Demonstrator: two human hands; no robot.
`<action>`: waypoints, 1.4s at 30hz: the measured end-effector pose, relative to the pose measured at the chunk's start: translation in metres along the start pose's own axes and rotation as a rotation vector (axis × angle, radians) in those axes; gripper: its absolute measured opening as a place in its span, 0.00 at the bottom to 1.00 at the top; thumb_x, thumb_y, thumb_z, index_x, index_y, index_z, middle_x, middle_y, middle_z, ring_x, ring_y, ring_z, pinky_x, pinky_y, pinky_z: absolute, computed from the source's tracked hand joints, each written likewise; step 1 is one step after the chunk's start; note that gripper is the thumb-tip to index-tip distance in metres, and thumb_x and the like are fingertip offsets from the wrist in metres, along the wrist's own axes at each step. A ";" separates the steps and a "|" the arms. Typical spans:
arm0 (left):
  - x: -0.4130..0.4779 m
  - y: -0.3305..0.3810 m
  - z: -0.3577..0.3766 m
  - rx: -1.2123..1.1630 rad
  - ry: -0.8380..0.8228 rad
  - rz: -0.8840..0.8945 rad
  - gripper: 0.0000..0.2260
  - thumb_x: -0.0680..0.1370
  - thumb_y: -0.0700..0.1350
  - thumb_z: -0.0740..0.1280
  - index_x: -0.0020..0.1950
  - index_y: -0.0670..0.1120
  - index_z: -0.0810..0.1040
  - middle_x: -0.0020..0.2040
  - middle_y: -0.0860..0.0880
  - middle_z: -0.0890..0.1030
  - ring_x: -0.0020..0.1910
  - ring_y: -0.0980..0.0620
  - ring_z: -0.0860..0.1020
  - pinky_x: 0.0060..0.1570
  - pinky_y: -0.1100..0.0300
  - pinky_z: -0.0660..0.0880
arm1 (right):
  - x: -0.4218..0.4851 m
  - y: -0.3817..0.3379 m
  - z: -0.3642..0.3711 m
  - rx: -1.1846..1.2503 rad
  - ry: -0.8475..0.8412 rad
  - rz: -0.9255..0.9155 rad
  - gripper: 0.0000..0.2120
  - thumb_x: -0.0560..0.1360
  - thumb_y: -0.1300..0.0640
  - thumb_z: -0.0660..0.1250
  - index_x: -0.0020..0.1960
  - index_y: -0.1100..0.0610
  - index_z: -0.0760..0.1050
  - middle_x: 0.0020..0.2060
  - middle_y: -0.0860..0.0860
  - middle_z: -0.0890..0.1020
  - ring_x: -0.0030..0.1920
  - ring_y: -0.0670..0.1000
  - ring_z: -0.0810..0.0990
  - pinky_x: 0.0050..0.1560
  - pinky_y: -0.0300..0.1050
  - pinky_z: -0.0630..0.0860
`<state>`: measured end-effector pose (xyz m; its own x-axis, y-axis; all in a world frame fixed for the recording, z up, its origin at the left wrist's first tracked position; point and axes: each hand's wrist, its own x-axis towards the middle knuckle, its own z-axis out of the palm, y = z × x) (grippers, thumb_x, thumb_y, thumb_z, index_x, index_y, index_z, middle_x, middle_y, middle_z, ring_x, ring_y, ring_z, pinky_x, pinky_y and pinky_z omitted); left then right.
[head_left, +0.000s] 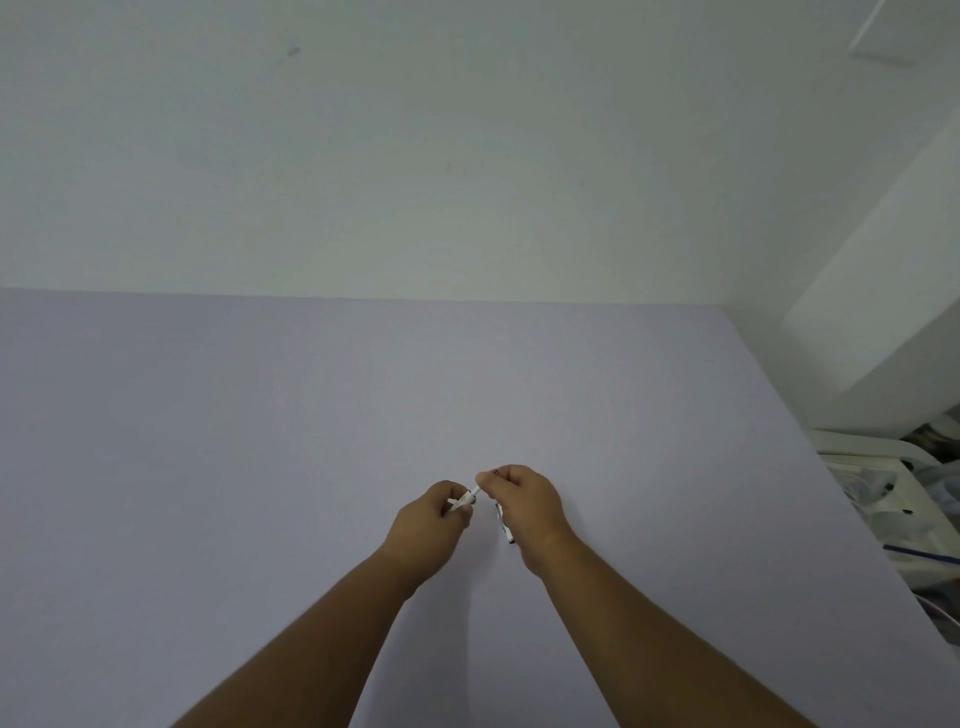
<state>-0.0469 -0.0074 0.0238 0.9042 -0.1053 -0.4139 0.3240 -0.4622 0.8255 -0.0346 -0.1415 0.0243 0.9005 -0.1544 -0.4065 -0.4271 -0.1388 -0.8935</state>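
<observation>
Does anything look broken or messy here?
The left hand pinches a short white pen part, and the right hand holds the long barrel, so the two are apart. Broken or just taken apart, I cannot tell. Jumbled things lie beside the table.

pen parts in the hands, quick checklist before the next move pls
1. Left hand grips the white piece: ok.
2. Right hand holds the pen barrel, which hangs below its fingers: ok.
3. Right fingertips meet the thin end sticking out of the white piece: ok, as far as it shows.
4. White piece and pen barrel lined up to join: not ok, the barrel points down and away.
5. Both hands over the table, inside its edge, so a dropped part would land on it: ok.
6. Which end of the pen barrel is open: cannot tell, too small.
</observation>
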 end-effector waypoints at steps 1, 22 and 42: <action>0.000 0.000 0.000 0.005 0.002 -0.006 0.08 0.79 0.51 0.59 0.56 0.53 0.74 0.48 0.46 0.80 0.43 0.50 0.76 0.40 0.60 0.73 | 0.001 0.000 -0.001 -0.001 -0.017 0.011 0.09 0.72 0.51 0.69 0.36 0.55 0.79 0.32 0.48 0.78 0.35 0.47 0.74 0.36 0.39 0.71; 0.004 -0.015 -0.003 0.015 0.026 -0.076 0.06 0.78 0.56 0.59 0.47 0.59 0.75 0.40 0.48 0.77 0.33 0.53 0.70 0.31 0.63 0.69 | 0.033 0.048 -0.032 -1.085 0.107 -0.043 0.12 0.76 0.55 0.59 0.51 0.59 0.78 0.50 0.55 0.81 0.51 0.56 0.79 0.42 0.44 0.72; -0.008 0.000 0.000 0.013 0.015 -0.019 0.06 0.78 0.55 0.60 0.42 0.63 0.73 0.37 0.50 0.77 0.31 0.54 0.70 0.30 0.65 0.69 | 0.006 -0.007 -0.023 0.263 0.075 -0.005 0.03 0.72 0.60 0.68 0.40 0.55 0.79 0.39 0.54 0.83 0.29 0.47 0.71 0.31 0.39 0.71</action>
<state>-0.0543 -0.0070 0.0275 0.9020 -0.0837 -0.4236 0.3375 -0.4751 0.8126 -0.0282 -0.1640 0.0324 0.8899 -0.2276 -0.3953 -0.3779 0.1176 -0.9184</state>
